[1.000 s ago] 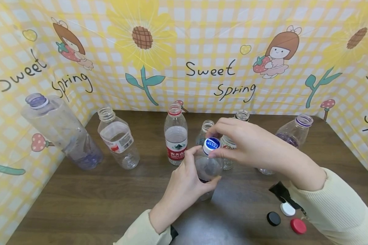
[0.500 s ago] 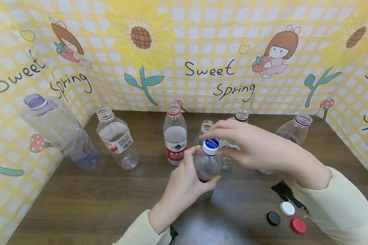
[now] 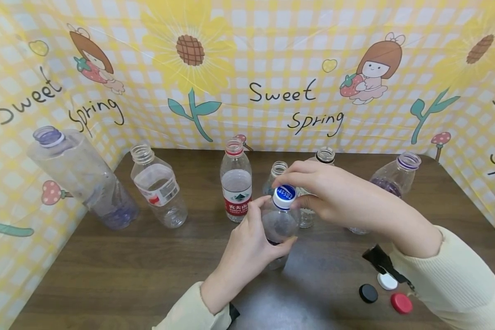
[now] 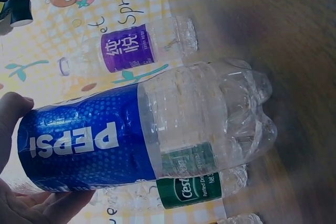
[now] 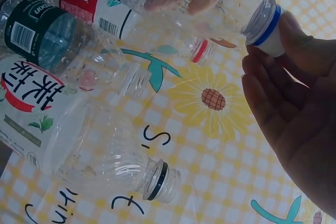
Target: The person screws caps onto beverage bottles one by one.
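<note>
A clear bottle (image 3: 279, 224) with a blue Pepsi label (image 4: 84, 135) stands upright near the middle of the table in the head view. My left hand (image 3: 247, 252) grips it around its upper part, thumb on the near side. A white cap (image 3: 285, 197) with a blue printed top sits over its mouth. My right hand (image 3: 334, 195) reaches across from the right and pinches this cap between thumb and fingers. In the right wrist view, the bottle's threads and a blue ring (image 5: 268, 22) show at the cap's edge.
Loose black (image 3: 368, 293), white (image 3: 387, 281) and red caps (image 3: 402, 303) lie at front right. Several uncapped bottles line the back, including a red-labelled one (image 3: 236, 197), a large leaning-looking one (image 3: 86, 178) at left and a purple-labelled one (image 4: 126, 48) at right.
My right fingers loosened from the cap half a second ago and now pinch it again. The lettering on the cap has turned. The left hand and bottle have stayed in place.
</note>
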The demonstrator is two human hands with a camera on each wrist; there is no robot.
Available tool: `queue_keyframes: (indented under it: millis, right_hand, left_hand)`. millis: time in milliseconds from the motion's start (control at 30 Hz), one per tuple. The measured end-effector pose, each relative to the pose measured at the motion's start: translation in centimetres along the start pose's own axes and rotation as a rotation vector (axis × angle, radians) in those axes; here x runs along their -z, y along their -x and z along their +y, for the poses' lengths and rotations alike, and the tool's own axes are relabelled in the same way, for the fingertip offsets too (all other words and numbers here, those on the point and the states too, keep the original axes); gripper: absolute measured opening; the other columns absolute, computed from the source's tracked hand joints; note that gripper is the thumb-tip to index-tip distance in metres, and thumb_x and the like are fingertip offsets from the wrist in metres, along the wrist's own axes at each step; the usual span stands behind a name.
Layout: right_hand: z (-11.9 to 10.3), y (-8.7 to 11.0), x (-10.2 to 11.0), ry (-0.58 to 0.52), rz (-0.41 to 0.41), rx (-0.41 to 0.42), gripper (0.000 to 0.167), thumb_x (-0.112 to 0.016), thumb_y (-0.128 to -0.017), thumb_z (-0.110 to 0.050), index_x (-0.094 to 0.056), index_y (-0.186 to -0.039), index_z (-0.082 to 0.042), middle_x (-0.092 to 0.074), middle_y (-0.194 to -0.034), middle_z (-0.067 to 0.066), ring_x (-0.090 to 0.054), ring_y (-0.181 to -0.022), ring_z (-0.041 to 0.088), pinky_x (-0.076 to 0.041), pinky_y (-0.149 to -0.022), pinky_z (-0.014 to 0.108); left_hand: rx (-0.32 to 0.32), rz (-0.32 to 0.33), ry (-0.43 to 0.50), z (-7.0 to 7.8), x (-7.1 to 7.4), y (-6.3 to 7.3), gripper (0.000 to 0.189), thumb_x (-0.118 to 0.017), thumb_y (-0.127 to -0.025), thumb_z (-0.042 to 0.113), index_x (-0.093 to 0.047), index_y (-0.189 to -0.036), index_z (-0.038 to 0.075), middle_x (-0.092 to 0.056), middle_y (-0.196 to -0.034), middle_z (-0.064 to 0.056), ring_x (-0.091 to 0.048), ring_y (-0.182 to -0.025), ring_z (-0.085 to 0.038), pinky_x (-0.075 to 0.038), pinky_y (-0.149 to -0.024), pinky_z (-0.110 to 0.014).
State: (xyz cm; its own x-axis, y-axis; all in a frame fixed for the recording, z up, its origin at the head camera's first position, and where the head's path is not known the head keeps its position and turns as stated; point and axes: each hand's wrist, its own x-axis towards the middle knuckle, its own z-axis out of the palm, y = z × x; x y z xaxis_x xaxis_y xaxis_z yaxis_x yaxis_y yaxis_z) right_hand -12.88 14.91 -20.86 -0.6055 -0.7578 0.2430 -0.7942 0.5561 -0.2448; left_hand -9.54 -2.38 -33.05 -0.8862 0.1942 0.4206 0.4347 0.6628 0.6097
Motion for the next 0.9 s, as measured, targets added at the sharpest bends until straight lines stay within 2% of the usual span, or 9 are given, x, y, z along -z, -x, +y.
queue_keyframes:
  millis: [200,633,900]
  right_hand:
    - [-0.21,0.07,-0.21,0.005,0.033,-0.015,0.03,-0.072,-0.082,-0.005,-0.066,-0.111,-0.011,-0.065,-0.108,-0.002,-0.059,-0.104,0.013,-0.052,-0.088,0.034]
    - [-0.46,0.12,-0.28,0.031,0.04,-0.044,0.03,-0.072,-0.083,-0.007,-0.066,-0.112,-0.012,-0.065,-0.108,-0.002,-0.06,-0.104,0.013,-0.052,-0.086,0.034]
    - [-0.51,0.45,-0.36,0.055,0.062,-0.054,0.034,-0.071,-0.084,-0.009,-0.066,-0.117,-0.012,-0.066,-0.11,-0.001,-0.061,-0.103,0.013,-0.053,-0.084,0.034]
  left_hand:
    - [-0.001,0.0,0.001,0.02,-0.02,-0.05,0.083,-0.085,-0.067,0.031,-0.035,-0.128,0.007,-0.063,-0.107,-0.013,-0.065,-0.092,-0.022,-0.056,-0.075,-0.037]
    - [-0.025,0.001,-0.006,-0.1,0.16,-0.07,0.083,-0.086,-0.068,0.032,-0.035,-0.128,0.006,-0.063,-0.109,-0.012,-0.066,-0.094,-0.021,-0.056,-0.076,-0.037]
    - [-0.116,0.079,-0.173,-0.29,0.21,-0.02,0.083,-0.085,-0.065,0.043,-0.042,-0.126,0.005,-0.064,-0.103,-0.007,-0.066,-0.087,-0.018,-0.057,-0.063,-0.035]
